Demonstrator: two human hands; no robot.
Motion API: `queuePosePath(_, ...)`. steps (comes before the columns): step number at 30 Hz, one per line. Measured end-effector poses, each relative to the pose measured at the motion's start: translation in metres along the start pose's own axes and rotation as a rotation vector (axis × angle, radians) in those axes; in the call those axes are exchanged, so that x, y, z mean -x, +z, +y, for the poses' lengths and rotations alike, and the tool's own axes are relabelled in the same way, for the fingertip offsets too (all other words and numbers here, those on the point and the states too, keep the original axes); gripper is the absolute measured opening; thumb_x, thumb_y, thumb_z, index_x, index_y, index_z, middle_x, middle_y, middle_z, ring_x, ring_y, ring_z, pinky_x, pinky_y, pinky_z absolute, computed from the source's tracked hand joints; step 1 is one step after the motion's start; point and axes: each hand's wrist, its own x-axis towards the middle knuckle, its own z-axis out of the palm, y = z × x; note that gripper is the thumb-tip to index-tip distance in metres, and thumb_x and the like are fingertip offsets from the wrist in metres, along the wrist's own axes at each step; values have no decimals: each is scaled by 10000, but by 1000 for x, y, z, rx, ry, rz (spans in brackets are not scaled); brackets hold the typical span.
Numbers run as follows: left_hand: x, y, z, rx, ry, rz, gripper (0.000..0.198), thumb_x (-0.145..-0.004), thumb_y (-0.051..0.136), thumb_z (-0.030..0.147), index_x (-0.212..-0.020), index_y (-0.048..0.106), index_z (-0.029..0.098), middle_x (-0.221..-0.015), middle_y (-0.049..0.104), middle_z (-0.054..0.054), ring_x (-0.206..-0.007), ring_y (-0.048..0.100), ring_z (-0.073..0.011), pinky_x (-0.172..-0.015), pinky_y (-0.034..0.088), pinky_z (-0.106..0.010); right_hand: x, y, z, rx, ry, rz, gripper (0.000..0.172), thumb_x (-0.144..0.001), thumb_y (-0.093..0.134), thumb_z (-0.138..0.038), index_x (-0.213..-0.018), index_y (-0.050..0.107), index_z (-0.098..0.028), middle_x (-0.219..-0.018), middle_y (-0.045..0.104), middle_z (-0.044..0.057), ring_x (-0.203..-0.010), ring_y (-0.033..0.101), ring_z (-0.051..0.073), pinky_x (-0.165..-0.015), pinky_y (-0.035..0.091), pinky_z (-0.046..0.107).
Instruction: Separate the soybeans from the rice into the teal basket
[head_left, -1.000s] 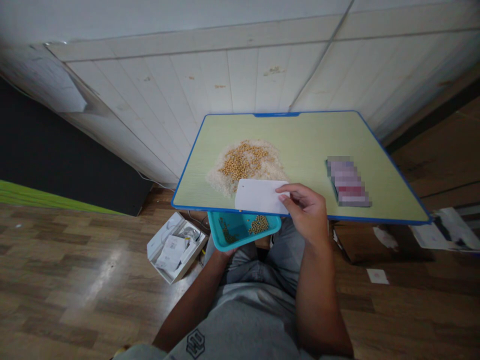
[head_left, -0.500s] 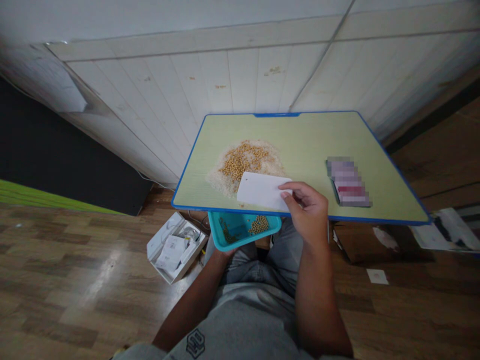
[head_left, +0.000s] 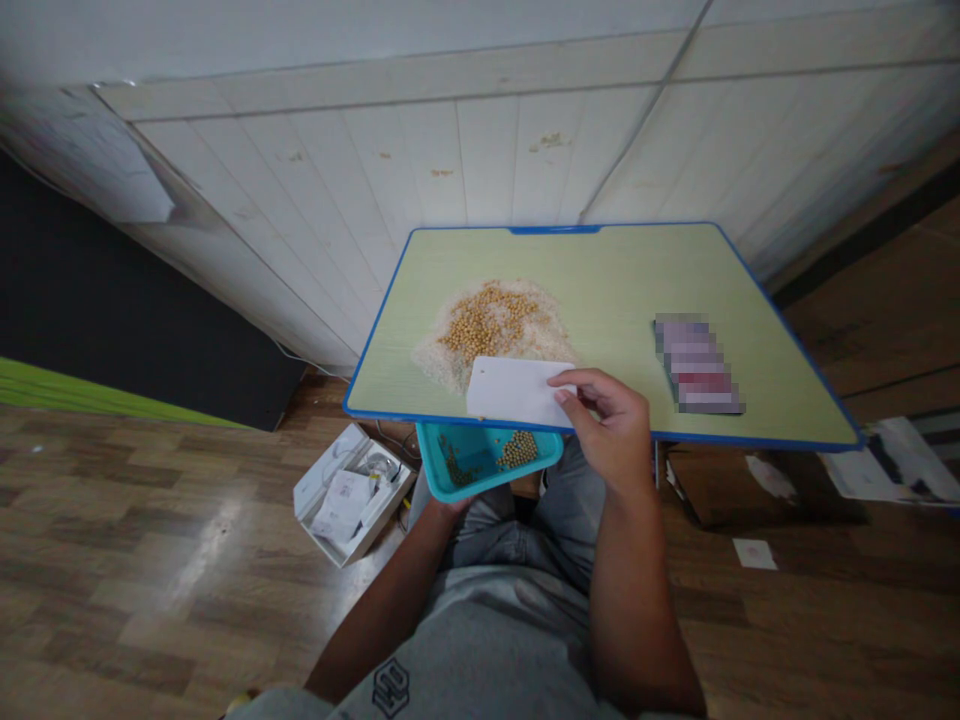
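My right hand (head_left: pixel 611 430) pinches a white card (head_left: pixel 514 392) by its right end, flat at the near edge of a small green table with a blue rim (head_left: pixel 622 280). Just beyond the card lies a heap of white rice with yellow beans (head_left: pixel 491 325) on top. Below the table edge a teal tray (head_left: pixel 480 462) holds some beans in its right part. My left hand (head_left: pixel 442 508) is under the tray, mostly hidden, and seems to support it; its fingers do not show.
A blurred-out flat packet (head_left: pixel 696 362) lies on the right of the table. An open white box (head_left: pixel 351 493) sits on the wooden floor at left. White panelled wall stands behind the table. Papers (head_left: pixel 881 470) lie on the floor at right.
The card went a little forward onto the grain heap half a second ago, then came back toward the near table edge. The tray and left arm stayed put.
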Motion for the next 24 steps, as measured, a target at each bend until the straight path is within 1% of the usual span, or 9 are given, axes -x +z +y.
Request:
queuePosePath(2, -1, -1, 0, -5, -5, 1, 739, -1082, 440, 587, -1736, 423, 244, -1626, 664, -104, -1546, 608, -363, -1363, 383, -632, 0, 0, 0, 0, 5, -4, 116, -923, 747, -259, -940, 861, -265, -953, 866, 31, -783, 741, 196, -709, 554, 325)
queuePosePath(4, -3, -5, 0, -8, -7, 1, 738, -1079, 443, 591, -1734, 429, 251, -1627, 661, -102, -1520, 635, -358, -1358, 407, -609, 1, 1, -1, -5, 7, -11, 113, -919, 751, -263, -937, 863, -262, -955, 867, 35, -804, 751, 202, -718, 560, 327)
queuePosePath(7, -5, -11, 0, -30, 9, -4, 730, -1069, 474, 575, -1728, 445, 261, -1645, 640, -92, -1490, 660, -372, -1336, 448, -604, 1, 2, -2, -16, 1, -30, 116, -920, 749, -257, -942, 863, -261, -959, 867, 33, -793, 746, 194, -713, 556, 321)
queuePosePath(11, -6, -16, -1, -59, -2, 7, 813, -1053, 474, 616, -1730, 430, 168, -1692, 578, -128, -1491, 655, -398, -1311, 479, -594, 1, 3, -2, -8, -3, -38, 128, -934, 739, -250, -963, 863, -262, -956, 862, 30, -787, 736, 186, -715, 545, 318)
queuePosePath(12, -6, -17, -1, -62, -4, 8, 830, -1048, 475, 634, -1728, 432, 159, -1703, 565, -132, -1497, 650, -400, -1311, 478, -594, 1, 3, -1, -2, 1, -37, 130, -938, 736, -255, -965, 863, -260, -959, 863, 31, -799, 742, 190, -719, 546, 319)
queuePosePath(14, -5, -18, 0, -67, 3, -2, 841, -1032, 487, 672, -1715, 462, 183, -1720, 554, -117, -1523, 626, -401, -1314, 469, -608, 1, 4, -1, 5, 13, -34, 135, -945, 728, -263, -969, 860, -256, -975, 865, 34, -834, 757, 197, -736, 555, 321)
queuePosePath(18, -4, -19, 1, -86, 7, -21, 785, -1028, 501, 664, -1681, 523, 229, -1734, 551, -91, -1583, 561, -410, -1317, 439, -669, 2, 5, 2, 16, 26, -16, 144, -946, 718, -261, -986, 856, -250, -987, 861, 31, -829, 752, 190, -731, 552, 313)
queuePosePath(21, -1, -16, 1, -86, -1, 0, 775, -1041, 478, 635, -1694, 500, 218, -1739, 544, -104, -1589, 551, -420, -1314, 428, -691, 2, 4, 4, 24, 39, 24, 144, -944, 713, -259, -984, 851, -251, -976, 850, 25, -784, 728, 179, -717, 545, 310)
queuePosePath(24, 2, -13, 1, -83, -8, 52, 807, -1051, 432, 636, -1717, 455, 181, -1748, 525, -129, -1595, 541, -428, -1322, 409, -689, 2, 3, 6, 25, 55, 63, 142, -941, 711, -252, -983, 846, -251, -950, 839, 20, -761, 711, 174, -716, 535, 309)
